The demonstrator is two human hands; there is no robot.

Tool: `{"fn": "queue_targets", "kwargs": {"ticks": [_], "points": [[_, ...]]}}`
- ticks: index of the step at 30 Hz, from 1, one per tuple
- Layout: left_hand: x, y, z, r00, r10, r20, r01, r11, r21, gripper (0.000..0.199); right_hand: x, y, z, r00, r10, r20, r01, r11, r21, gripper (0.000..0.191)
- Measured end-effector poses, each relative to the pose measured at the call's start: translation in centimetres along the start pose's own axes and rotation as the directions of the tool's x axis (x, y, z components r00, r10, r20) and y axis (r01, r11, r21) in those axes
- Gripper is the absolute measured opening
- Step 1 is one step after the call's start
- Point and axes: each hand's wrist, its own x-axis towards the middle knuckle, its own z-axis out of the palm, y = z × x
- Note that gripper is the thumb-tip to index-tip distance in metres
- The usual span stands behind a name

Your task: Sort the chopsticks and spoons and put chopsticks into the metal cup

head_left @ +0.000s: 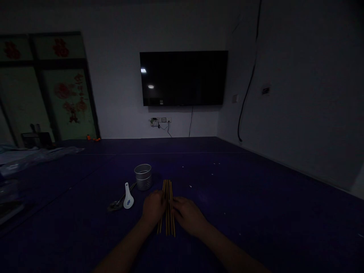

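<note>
Several light wooden chopsticks (167,217) lie side by side on the dark blue surface, their far ends nearly level and their near ends slightly fanned. From the left, my left hand (153,206) is closed on the chopsticks with its fingers curled. My right hand (189,214) grips their right edge, thumb and fingers pressed in; its fingertips are partly hidden. Just beyond and left stands a metal perforated utensil holder (143,178), upright. Beside it rest a white ceramic spoon (128,200) with a blue mark and a dim metal spoon (116,205).
The blue surface (227,235) reaches back to the wall, with small white scraps scattered on it. At far left are clear plastic wrapping (42,156) and a dark box (38,139). A television (184,77) hangs on the wall; a black cable (250,81) runs down at right.
</note>
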Motion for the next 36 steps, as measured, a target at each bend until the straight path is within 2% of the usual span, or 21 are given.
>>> {"fn": "queue_targets", "kwargs": {"ticks": [13,23,36], "points": [[-0.07,0.11,-0.1,1.0,0.017,-0.011,-0.017,1.0,-0.007,0.027,0.02,-0.24,-0.09,1.0,-0.006,-0.015,0.006,1.0,-0.006,0.034],[-0.28,0.26,-0.45,0.999,-0.05,0.003,0.05,0.998,0.032,0.023,0.03,-0.18,0.0,1.0,0.009,0.0,-0.009,1.0,-0.011,0.035],[-0.09,0.15,-0.3,0.999,-0.024,0.044,0.019,0.994,0.108,0.03,0.0,-0.36,-0.29,0.999,0.038,-0.024,-0.038,0.999,-0.003,0.033]]}}
